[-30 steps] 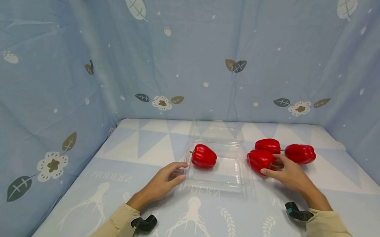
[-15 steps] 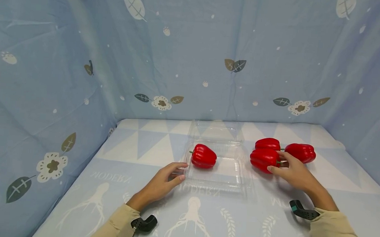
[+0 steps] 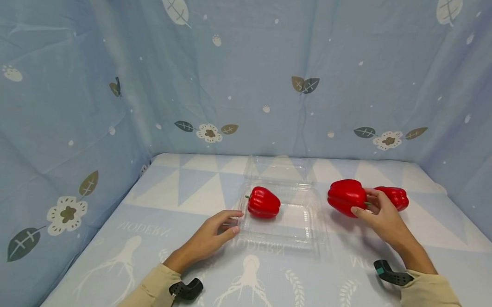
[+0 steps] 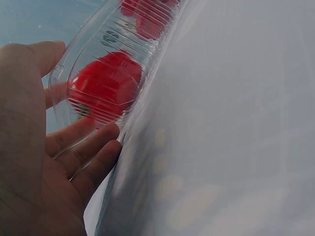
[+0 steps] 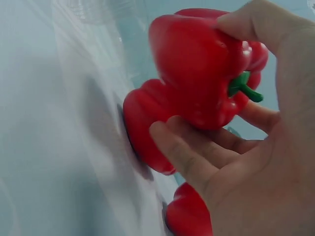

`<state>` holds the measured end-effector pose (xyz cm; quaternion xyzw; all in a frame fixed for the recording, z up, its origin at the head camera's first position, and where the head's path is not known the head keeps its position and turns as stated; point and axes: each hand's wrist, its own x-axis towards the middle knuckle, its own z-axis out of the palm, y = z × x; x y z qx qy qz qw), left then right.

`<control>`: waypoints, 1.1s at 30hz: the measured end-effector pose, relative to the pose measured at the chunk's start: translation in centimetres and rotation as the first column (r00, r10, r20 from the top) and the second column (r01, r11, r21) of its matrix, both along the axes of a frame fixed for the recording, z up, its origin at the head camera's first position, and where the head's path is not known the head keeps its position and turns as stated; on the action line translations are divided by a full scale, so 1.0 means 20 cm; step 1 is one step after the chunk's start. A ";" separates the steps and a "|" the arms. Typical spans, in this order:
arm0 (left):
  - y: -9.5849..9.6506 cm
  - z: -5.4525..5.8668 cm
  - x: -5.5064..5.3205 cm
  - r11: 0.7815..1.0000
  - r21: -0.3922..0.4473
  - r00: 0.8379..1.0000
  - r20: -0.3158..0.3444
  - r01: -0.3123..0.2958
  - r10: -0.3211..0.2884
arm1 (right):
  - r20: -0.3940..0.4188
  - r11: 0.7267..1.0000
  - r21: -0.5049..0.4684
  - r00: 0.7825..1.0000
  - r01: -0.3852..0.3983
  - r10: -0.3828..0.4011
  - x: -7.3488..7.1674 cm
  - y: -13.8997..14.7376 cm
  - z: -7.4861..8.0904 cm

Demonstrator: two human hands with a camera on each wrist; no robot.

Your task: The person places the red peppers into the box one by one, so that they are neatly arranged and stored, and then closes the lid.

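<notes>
My right hand (image 3: 382, 218) pinches a red bell pepper (image 3: 345, 197) near its green stem, thumb on one side and fingers on the other. In the right wrist view this bell pepper (image 5: 192, 64) is raised off the table, with another bell pepper (image 5: 142, 125) lying behind it. My left hand (image 3: 210, 235) touches the left edge of a clear plastic clamshell box (image 3: 275, 229), fingers loosely bent. One bell pepper (image 3: 264, 203) lies on its side in the box's left half. Through the ribbed wall (image 4: 74, 59) the left wrist view shows that bell pepper (image 4: 108, 83).
A further bell pepper (image 3: 396, 197) lies to the right, partly behind my right hand. The box's clear lid (image 3: 280, 169) is folded back toward the rear. A patterned cloth (image 3: 142, 222) covers the table, and blue curtains (image 3: 254, 70) hang behind and at the sides.
My right hand has moved right and then back and up, raising the bell pepper so it now covers the one behind it. My left hand and the box have stayed in place.
</notes>
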<state>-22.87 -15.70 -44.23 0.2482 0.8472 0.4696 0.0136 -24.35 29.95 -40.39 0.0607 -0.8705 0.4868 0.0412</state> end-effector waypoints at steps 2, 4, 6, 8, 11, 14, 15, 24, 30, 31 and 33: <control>0.00 0.00 0.00 1.000 -0.001 1.000 0.002 0.001 -0.001 | -0.006 1.000 -0.015 1.000 0.014 -0.014 0.00 0.00 0.00; 0.00 0.00 0.00 1.000 -0.004 1.000 0.002 0.000 0.000 | -0.009 0.999 -0.030 1.000 0.021 -0.021 0.01 0.00 0.01; 0.00 0.00 0.00 1.000 -0.006 1.000 0.002 -0.002 0.002 | -0.013 0.999 -0.040 1.000 0.021 -0.022 0.01 -0.01 0.01; 0.00 0.00 0.00 1.000 -0.010 1.000 0.005 -0.006 0.006 | -0.021 0.999 -0.041 1.000 0.021 -0.022 0.01 -0.01 0.01; 0.00 0.00 0.00 1.000 -0.015 1.000 0.009 -0.011 0.011 | -0.037 0.999 -0.048 0.999 0.019 -0.020 0.01 -0.02 0.01; 0.00 0.00 0.00 1.000 -0.019 1.000 0.013 -0.013 0.013 | -0.044 0.998 -0.062 0.999 0.025 -0.027 0.02 -0.03 0.00; 0.00 0.00 0.00 1.000 -0.019 1.000 0.014 -0.013 0.013 | -0.044 0.997 -0.069 0.999 0.025 -0.028 0.02 -0.03 0.00; 0.00 -0.01 0.01 1.000 -0.017 1.000 0.011 -0.025 0.026 | -0.037 0.995 -0.102 0.999 0.023 -0.027 0.01 -0.03 0.00; 0.00 0.00 0.01 1.000 -0.018 1.000 0.017 -0.021 0.021 | -0.036 0.995 -0.095 0.999 0.030 -0.033 0.01 -0.03 -0.01; 0.00 0.00 0.01 1.000 -0.018 1.000 0.019 -0.020 0.020 | -0.038 0.995 -0.093 0.999 0.034 -0.037 0.01 -0.03 -0.01; 0.00 0.01 0.00 1.000 -0.020 1.000 0.021 -0.016 0.017 | -0.041 0.995 -0.087 0.998 0.043 -0.046 0.01 -0.04 -0.01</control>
